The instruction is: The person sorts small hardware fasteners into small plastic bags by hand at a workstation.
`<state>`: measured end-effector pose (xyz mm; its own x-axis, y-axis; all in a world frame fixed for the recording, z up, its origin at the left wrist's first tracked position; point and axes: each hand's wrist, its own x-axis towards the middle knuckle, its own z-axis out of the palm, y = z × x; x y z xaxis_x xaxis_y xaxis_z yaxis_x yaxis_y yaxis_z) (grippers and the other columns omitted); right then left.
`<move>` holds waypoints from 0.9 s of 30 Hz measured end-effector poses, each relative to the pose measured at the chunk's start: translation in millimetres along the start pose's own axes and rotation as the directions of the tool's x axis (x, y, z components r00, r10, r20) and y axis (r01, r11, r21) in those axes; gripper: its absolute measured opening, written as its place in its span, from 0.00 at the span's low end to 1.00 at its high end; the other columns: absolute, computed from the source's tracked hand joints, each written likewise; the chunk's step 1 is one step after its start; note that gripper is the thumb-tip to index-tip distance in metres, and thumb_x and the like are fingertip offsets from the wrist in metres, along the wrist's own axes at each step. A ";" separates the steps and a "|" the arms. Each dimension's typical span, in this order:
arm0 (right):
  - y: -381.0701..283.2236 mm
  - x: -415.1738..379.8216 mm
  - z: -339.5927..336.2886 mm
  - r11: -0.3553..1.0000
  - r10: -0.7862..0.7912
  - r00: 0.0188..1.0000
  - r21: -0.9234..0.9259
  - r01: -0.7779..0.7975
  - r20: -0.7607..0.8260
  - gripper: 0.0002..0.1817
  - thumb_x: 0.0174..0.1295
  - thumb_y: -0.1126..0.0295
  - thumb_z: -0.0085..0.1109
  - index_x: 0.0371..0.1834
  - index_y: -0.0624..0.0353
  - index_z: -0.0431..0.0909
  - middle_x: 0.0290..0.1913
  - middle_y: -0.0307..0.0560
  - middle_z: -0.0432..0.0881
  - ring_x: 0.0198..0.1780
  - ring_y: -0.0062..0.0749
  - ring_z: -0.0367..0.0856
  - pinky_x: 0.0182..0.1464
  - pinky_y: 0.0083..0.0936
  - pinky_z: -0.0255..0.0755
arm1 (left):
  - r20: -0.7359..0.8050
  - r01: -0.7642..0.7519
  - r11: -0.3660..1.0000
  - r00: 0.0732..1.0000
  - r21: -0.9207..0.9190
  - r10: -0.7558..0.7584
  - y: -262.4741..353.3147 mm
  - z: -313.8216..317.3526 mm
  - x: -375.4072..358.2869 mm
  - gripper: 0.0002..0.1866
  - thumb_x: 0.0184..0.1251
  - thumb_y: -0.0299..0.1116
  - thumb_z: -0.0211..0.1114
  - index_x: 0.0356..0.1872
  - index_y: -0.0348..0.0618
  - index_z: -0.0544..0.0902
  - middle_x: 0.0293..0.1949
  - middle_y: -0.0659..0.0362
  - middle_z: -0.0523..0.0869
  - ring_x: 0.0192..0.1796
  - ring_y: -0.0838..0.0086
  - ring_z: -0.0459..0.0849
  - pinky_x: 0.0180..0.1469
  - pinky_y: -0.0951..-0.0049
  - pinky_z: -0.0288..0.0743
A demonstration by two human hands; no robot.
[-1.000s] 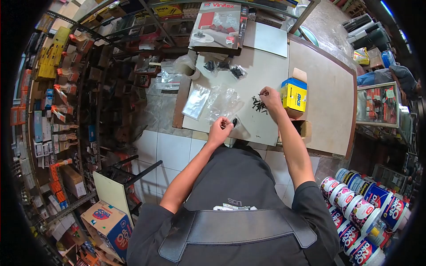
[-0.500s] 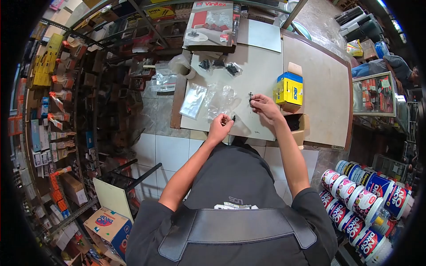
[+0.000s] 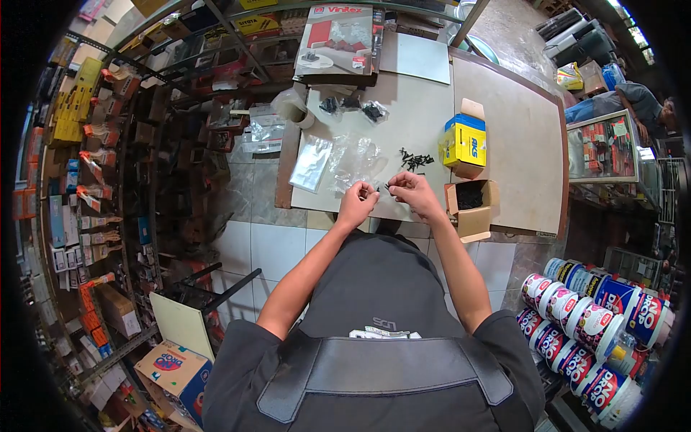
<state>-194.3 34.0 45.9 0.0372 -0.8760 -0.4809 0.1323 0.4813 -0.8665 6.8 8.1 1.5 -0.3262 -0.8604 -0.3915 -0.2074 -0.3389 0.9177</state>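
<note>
My left hand is pinched over the near edge of the table, with a small black screw at its fingertips. Close beside it, my right hand is closed on another small black piece that looks like a screw. The fingertips of both hands are slightly apart. Beyond my right hand lies a loose pile of black screws. Right of that hand is an open cardboard box holding many dark screws. A crumpled clear plastic bag lies just beyond my left hand.
Flat clear bags lie at the table's left. Farther back are small bags of black pieces and a Vinilex box. A yellow-blue box stands on the right. Paint pails and a person are at far right.
My right hand has moved left and toward me, from the pile to beside my left hand, carrying a small black piece. The screw pile and open box are now uncovered.
</note>
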 end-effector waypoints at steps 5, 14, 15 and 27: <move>5.8 -1.9 11.7 0.991 -0.082 0.996 -0.110 0.077 -0.040 0.09 0.63 0.74 0.67 0.45 0.64 0.83 0.38 0.41 0.85 0.38 0.21 0.82 0.40 0.21 0.78 | 0.009 0.008 1.000 1.000 -0.025 -0.008 1.5 -0.3 0.0 0.10 0.67 0.32 0.72 0.40 0.39 0.80 0.30 0.62 0.82 0.29 0.81 0.81 0.31 0.77 0.78; 14.5 -4.3 17.4 0.973 -0.108 0.992 -0.210 0.094 -0.061 0.08 0.66 0.74 0.65 0.46 0.65 0.81 0.40 0.39 0.84 0.40 0.20 0.81 0.41 0.21 0.76 | -0.002 -0.032 0.999 0.999 -0.015 0.032 -3.3 -1.9 0.5 0.10 0.66 0.33 0.71 0.38 0.38 0.80 0.28 0.62 0.83 0.28 0.80 0.81 0.30 0.76 0.78; 12.9 -5.6 18.3 0.973 -0.119 0.991 -0.208 0.102 -0.069 0.08 0.66 0.74 0.65 0.46 0.64 0.81 0.39 0.39 0.83 0.40 0.20 0.81 0.41 0.21 0.77 | -0.003 -0.033 0.999 0.999 -0.016 0.033 -3.7 -1.9 0.3 0.10 0.66 0.33 0.71 0.38 0.38 0.80 0.28 0.62 0.83 0.28 0.80 0.81 0.30 0.76 0.78; 67.8 27.0 -45.5 0.958 -0.208 0.795 -0.283 0.048 -0.569 0.12 0.65 0.73 0.61 0.50 0.62 0.85 0.43 0.44 0.85 0.37 0.24 0.83 0.41 0.24 0.77 | -0.019 -0.009 1.000 1.000 -0.029 0.008 -12.7 -7.2 -5.2 0.10 0.66 0.33 0.70 0.38 0.38 0.80 0.29 0.62 0.83 0.28 0.80 0.81 0.31 0.75 0.78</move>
<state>-229.4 44.4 -31.9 -0.5618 -0.7789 -0.2785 -0.1517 0.4280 -0.8910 17.8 14.1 -7.6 -0.3102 -0.8703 -0.3825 -0.1777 -0.3421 0.9227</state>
